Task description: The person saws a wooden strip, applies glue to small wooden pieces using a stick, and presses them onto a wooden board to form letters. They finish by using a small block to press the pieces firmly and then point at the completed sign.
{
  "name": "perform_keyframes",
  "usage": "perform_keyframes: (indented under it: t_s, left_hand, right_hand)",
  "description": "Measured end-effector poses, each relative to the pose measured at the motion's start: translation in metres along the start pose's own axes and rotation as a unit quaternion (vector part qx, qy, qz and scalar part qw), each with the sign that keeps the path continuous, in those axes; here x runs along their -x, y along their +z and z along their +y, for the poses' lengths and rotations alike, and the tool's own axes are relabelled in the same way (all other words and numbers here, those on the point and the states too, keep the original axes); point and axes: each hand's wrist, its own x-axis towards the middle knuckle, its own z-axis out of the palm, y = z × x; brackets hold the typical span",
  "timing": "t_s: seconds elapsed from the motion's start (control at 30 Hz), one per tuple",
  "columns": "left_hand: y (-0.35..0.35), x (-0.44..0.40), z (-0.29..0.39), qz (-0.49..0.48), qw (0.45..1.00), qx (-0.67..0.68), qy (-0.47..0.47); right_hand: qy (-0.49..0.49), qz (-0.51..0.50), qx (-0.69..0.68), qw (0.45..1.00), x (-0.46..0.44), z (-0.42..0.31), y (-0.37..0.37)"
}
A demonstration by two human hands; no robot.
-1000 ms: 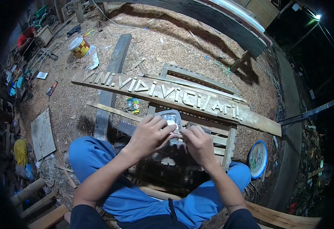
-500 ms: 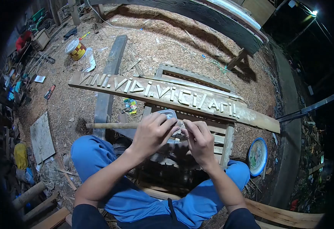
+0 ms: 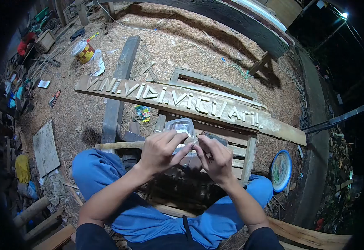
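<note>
Left hand (image 3: 162,150) and right hand (image 3: 215,157) are nearly meeting at fingertips over tub (image 3: 180,121); can't tell if they're pinching anything. Tub is sitting beside board's (image 3: 282,131) near edge, hands hiding its lower part.

The left hand (image 3: 163,150) and right hand (image 3: 214,157) met at a clear plastic container (image 3: 181,121), fingertips close together — anything between them was too small to tell. Beyond, a long wooden plank (image 3: 282,135) lay aslant, bearing letters (image 3: 175,98) made of pale strips. A blue-rimmed basin (image 3: 281,171) stood off to the right — a patterned bucket (image 3: 83,52) farther away, at left.
</note>
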Motion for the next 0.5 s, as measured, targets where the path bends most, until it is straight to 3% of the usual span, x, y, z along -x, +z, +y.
perform_keyframes:
  t_s: [0.43,0.5]
  left_hand:
    - [-0.007,0.011,-0.012,0.008,0.999,-0.015,0.030]
    - [-0.007,0.011,-0.013,0.012,0.999,-0.008,0.034]
  right_hand:
    - [-0.028,-0.033,-0.029,0.999,0.006,-0.001,0.011]
    - [0.007,-0.067,-0.028,0.997,0.005,-0.005,0.008]
